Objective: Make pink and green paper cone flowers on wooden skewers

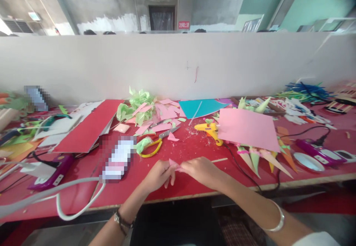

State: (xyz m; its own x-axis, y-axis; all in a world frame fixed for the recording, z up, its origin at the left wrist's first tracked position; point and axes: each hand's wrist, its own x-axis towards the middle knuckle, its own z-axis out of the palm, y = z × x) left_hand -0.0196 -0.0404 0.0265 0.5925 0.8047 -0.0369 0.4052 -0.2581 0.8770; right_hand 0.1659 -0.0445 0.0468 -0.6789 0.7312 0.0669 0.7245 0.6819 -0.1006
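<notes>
Head view: at lower centre of the frame, a small pink paper piece lies between the hands, its long axis apparently sloping down rightward, though fingers partly hide it. The left hand pinches its left end, lower fingers loosely curled; the right hand, fingers bent closed, grips its right end; neither is nearer.

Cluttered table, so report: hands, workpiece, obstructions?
Left hand and right hand: both pinching small pink paper. Yellow glue gun and scissors beyond, not touching hands.
</notes>
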